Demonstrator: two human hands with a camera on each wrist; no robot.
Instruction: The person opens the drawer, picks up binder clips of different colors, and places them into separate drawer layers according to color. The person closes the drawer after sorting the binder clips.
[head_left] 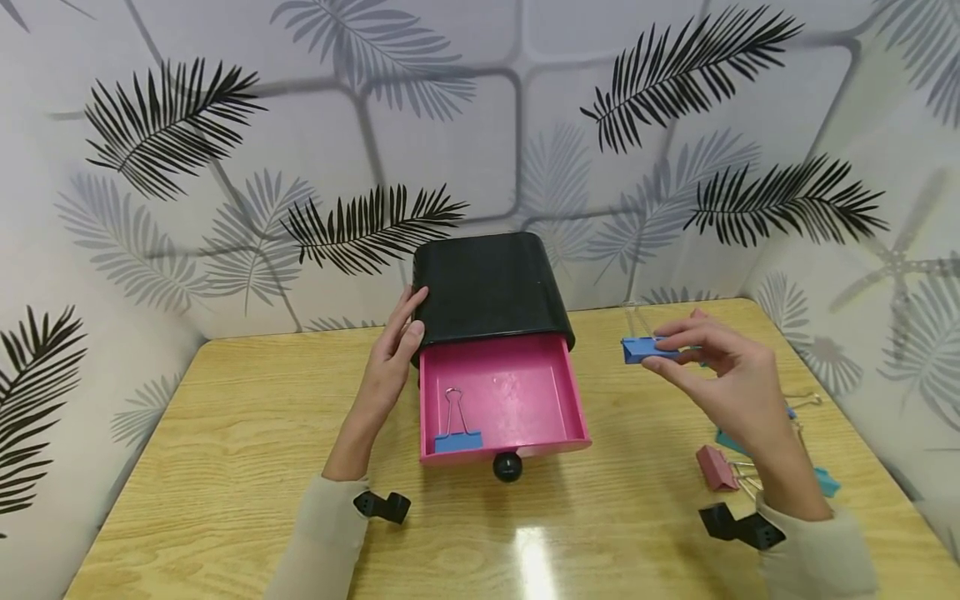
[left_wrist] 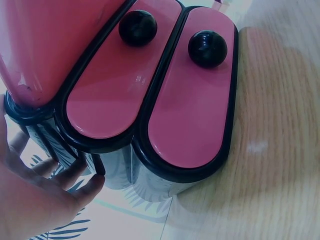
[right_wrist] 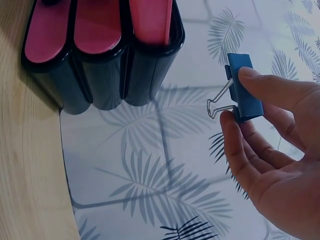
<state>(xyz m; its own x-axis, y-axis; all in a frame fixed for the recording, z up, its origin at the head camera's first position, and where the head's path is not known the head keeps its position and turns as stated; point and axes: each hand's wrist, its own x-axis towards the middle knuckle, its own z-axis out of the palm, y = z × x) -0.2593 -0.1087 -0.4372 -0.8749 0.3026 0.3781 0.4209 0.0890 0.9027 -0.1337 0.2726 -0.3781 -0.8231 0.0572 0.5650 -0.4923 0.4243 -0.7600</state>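
Right hand (head_left: 727, 375) nearly closed, pinching blue binder clip (head_left: 637, 349) by its body, raised above worktop (head_left: 262, 433), to the right of black drawer unit (head_left: 487, 283); left hand (head_left: 390, 354) loosely spread, resting against unit's left side, gripping nothing; top pink drawer (head_left: 517, 396) pulled out, second blue clip (head_left: 458, 442) inside at front left corner; pink clip (head_left: 717, 468) and teal clip (head_left: 827, 482) on worktop at right, another clip (head_left: 729, 442) there partly hidden
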